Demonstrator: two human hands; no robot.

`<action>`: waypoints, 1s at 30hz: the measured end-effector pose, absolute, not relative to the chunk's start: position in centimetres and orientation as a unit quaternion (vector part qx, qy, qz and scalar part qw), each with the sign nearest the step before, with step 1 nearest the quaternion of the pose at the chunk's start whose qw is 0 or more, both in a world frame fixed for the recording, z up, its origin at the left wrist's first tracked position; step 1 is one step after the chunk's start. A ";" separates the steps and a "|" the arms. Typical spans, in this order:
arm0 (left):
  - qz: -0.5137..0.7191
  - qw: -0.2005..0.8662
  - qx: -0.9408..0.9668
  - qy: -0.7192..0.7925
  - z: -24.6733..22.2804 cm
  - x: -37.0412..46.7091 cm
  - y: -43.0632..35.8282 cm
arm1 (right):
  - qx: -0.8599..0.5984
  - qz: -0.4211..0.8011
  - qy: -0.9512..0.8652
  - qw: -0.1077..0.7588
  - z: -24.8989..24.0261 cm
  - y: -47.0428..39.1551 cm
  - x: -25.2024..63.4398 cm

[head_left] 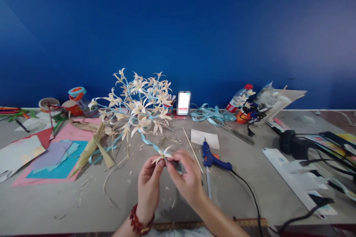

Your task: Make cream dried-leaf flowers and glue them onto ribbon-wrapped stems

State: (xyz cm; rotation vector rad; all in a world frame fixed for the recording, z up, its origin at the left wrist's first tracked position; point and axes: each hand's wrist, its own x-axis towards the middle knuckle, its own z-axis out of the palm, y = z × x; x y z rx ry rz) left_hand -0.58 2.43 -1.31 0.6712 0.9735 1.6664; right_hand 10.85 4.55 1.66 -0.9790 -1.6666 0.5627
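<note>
Between my two hands is a small cream flower [161,154] with narrow pointed petals. My left hand [150,176] pinches it from the left with thumb and fingers, a red bead bracelet on the wrist. My right hand [185,173] closes on the flower's right side, fingertips meeting the left ones. A light blue ribbon [147,141] runs from the flower up toward a large bunch of similar cream flowers [140,105] with blue-wrapped stems. The fingertips partly hide the flower's base.
Right of my hands lie a blue glue gun [213,159], a thin wooden stick [191,148] and a white card [205,139]. Dried husks [90,148] and coloured paper [59,159] lie left. Farther right are a loose blue ribbon [211,114], a bottle [237,98] and a power strip [294,181] with cords.
</note>
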 end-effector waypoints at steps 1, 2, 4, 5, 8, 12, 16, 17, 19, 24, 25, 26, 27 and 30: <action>0.694 0.549 0.259 0.387 -1.2 -0.7 2.5 | -0.409 0.244 -0.699 0.534 1.7 4.5 10.9; 0.688 0.577 0.242 0.367 -1.2 -0.8 2.6 | -0.407 0.253 -0.699 0.531 1.8 4.5 10.9; 0.669 0.626 0.223 0.333 -1.0 -1.2 2.7 | -0.400 0.274 -0.701 0.522 2.0 4.4 11.0; 0.656 0.646 0.223 0.321 -0.9 -1.4 2.8 | -0.397 0.285 -0.703 0.517 2.1 4.4 11.1; 0.618 0.686 0.242 0.297 -0.8 -1.9 2.9 | -0.387 0.311 -0.701 0.512 2.4 4.3 11.3; 0.582 0.731 0.249 0.257 -0.8 -2.4 3.1 | -0.381 0.346 -0.698 0.498 2.7 4.4 11.6; 0.558 0.756 0.247 0.237 -0.8 -2.7 3.3 | -0.375 0.385 -0.696 0.476 2.9 4.6 11.9; 0.555 0.758 0.249 0.234 -0.8 -2.7 3.3 | -0.374 0.387 -0.699 0.471 2.9 4.6 12.0; 0.553 0.760 0.254 0.229 -0.8 -2.8 3.4 | -0.375 0.387 -0.704 0.463 2.9 4.6 12.0; 0.549 0.762 0.258 0.227 -0.9 -2.8 3.5 | -0.378 0.384 -0.710 0.453 3.0 4.6 12.1; 0.549 0.762 0.256 0.228 -1.0 -2.8 3.5 | -0.374 0.387 -0.711 0.452 3.2 4.6 12.1; 0.549 0.763 0.253 0.229 -1.0 -2.8 3.5 | -0.370 0.390 -0.713 0.450 3.3 4.6 12.1; 0.550 0.763 0.250 0.230 -1.1 -2.7 3.5 | -0.366 0.393 -0.715 0.448 3.4 4.6 12.1; 0.558 0.761 0.240 0.230 -1.3 -2.5 3.5 | -0.364 0.396 -0.713 0.449 3.6 4.4 12.1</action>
